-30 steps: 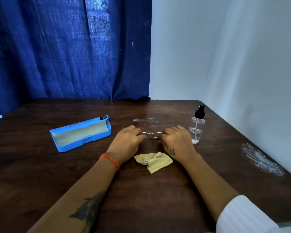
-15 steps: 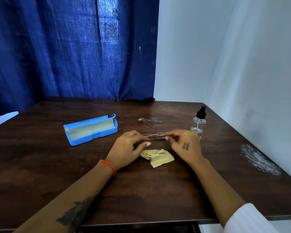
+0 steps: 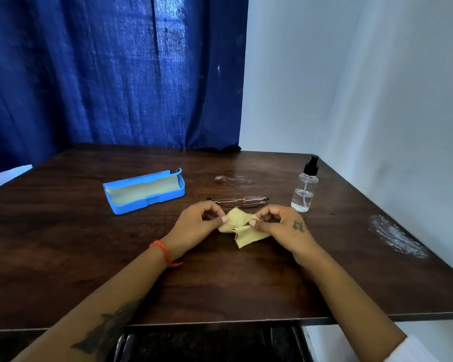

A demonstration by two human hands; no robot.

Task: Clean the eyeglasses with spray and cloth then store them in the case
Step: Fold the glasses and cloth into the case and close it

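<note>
Blue curtain [image 3: 110, 74] hangs across the far left of the scene and a pale wall [image 3: 364, 87] fills the far right, both rising behind a dark brown wooden tabletop [image 3: 63, 244]. Near the middle of that tabletop, both hands meet over a small yellow cloth [image 3: 243, 229]. On the left hand [image 3: 196, 226], thumb and forefinger are pinched together on the left edge of the cloth, the other fingers curled loosely; an orange thread band [image 3: 162, 250] circles that wrist and a dark tattoo marks the forearm nearer the camera. The right hand [image 3: 285, 228] pinches the cloth's right part in the same way, thumb and forefinger closed on the fabric, with a small tattoo on its back. Between the two grips the cloth is bunched and creased, and its lower corner lies on the wood. Just beyond the hands, the eyeglasses [image 3: 242, 201] lie folded on the tabletop, thin metal frame, untouched by either hand. To their right, near the right hand, stands a clear spray bottle [image 3: 305, 189] with a black pump top, upright, with a little clear liquid at the bottom. To the far left of the eyeglasses sits a blue case [image 3: 144, 190], its lid open and a pale lining showing inside. A glossy wet-looking smear [image 3: 233, 178] shows on the wood beyond the eyeglasses, and a whitish scuffed patch [image 3: 395, 236] marks the tabletop near its right edge. A white sleeve [image 3: 408, 348] shows at the lower right corner.
</note>
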